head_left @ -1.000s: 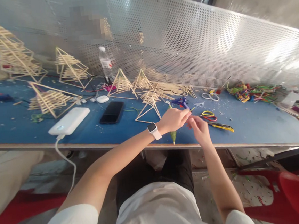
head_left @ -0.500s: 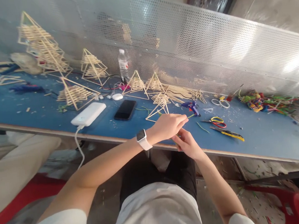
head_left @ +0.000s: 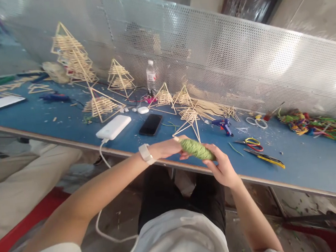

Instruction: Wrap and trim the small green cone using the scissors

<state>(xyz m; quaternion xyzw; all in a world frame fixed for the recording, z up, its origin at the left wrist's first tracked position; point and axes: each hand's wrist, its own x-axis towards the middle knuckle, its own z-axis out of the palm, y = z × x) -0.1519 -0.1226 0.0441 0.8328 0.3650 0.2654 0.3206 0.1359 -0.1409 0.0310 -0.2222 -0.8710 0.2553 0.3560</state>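
Both my hands hold a green wound spindle [head_left: 196, 149] over the front edge of the blue table [head_left: 301, 165]. My left hand [head_left: 170, 148], with a white watch on its wrist, is closed round the spindle's left end. My right hand [head_left: 223, 169] grips its right end from below. Just behind the spindle stands a small stick pyramid [head_left: 190, 118].
Several stick pyramids [head_left: 119, 77] stand along the perforated metal screen [head_left: 238, 57]. A power bank [head_left: 113, 127], black phone [head_left: 150, 124], blue glue gun [head_left: 222, 124], scissors [head_left: 251, 142], yellow cutter [head_left: 266, 157] and coloured strips [head_left: 309, 123] lie on the table. Another person's light trousers [head_left: 20, 190] are at left.
The green spindle has come up from under my left hand and now lies across both hands. My hands have drawn back toward the table edge. The view has swung left.
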